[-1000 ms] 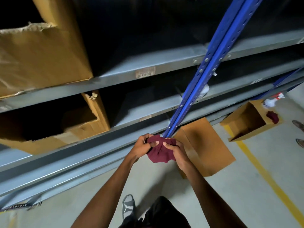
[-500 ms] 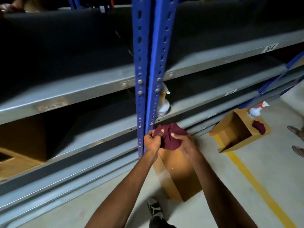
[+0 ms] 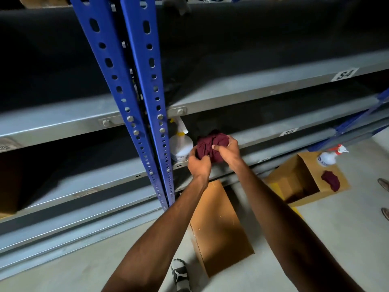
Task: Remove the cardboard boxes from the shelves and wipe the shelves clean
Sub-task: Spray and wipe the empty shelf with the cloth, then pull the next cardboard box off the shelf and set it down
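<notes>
A bunched maroon cloth is gripped between my left hand and my right hand, held in front of the grey metal shelf marked S5. A white spray bottle stands on that shelf just left of the cloth, beside the blue upright. A closed cardboard box lies on the floor below my arms. An open cardboard box sits on its side further right. The shelf above, marked S4, looks bare.
A second spray bottle and another maroon rag rest on the open box. A yellow line runs along the concrete floor. Someone's shoes show at the right edge. My own shoe is at the bottom. A box edge sits far left.
My view has swung right along the racking, so the boxes on the left shelves have left the frame. Both hands kept the cloth and rose toward the S5 shelf beside the spray bottle.
</notes>
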### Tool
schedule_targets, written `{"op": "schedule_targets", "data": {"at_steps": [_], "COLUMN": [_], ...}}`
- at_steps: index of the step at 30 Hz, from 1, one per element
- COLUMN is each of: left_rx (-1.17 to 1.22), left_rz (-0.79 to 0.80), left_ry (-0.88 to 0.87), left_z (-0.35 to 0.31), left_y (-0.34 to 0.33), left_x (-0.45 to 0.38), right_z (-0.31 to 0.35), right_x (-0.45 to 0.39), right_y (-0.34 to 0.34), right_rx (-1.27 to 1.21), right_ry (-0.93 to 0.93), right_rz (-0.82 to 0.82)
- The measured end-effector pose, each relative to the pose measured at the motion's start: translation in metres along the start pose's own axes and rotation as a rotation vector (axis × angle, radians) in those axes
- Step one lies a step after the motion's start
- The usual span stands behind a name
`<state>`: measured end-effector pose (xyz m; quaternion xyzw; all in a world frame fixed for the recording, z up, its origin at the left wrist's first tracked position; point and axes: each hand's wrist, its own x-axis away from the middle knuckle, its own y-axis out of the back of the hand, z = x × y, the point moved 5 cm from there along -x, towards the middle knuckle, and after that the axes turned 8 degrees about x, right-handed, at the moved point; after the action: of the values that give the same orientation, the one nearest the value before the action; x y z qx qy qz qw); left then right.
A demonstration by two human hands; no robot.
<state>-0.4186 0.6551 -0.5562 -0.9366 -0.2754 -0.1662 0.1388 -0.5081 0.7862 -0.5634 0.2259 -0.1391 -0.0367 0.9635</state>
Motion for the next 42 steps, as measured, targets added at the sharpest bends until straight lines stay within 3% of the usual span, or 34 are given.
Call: {"op": "schedule_targets", "data": {"at_steps": [5,10,13,15,20,25,28,31,38,42], "left_rx": [0.015,0.036,0.025,0.034,-0.026,-0.221,-0.354,-0.417,-0.274,-0.185], "left_rz": [-0.067,-0.186,-0.201,-0.188,-0.068,0.055,0.005,-0.129,-0.566,-0.780], "left_ry": [-0.022,-0.040,-0.048,-0.038,0.000,-0.052,-0.059,-0.040,0.021,0.050], "left_z": [0.003,0.003,0.009,0.008,0.007,0.008,0.025,0.038,0.085,0.123], "left_y": [0.000,0.006,0.015,0.025,0.071,0.178,0.279,0.387,0.638,0.760], "left_x": [0.008,0.009,0.008,0.011,0.009,0.019,0.043,0.085,0.237,0.345], "right_z": [-0.007,0.021,0.024,0.019,-0.001,-0.030,-0.036,-0.033,-0.032,-0.043], "right_x": [-0.015,0.022,0.035,0.041,0.087,0.172,0.227,0.298,0.518,0.661], "right_y": [-0.018,-0.018,-0.035,-0.041,-0.048,-0.138,-0.207,-0.276,-0.425,-0.492], "right_rx": [0.239,0.516,0.740,0.769,0.652,0.649,0.574,0.635,0.796,0.868], "right_ry": [0.129,0.477,0.698,0.726,0.654,0.748,0.744,0.840,1.031,1.134], "right_rz": [0.034,-0.178,-0.116,-0.094,-0.291,0.103,0.358,0.578,1.046,1.225]}}
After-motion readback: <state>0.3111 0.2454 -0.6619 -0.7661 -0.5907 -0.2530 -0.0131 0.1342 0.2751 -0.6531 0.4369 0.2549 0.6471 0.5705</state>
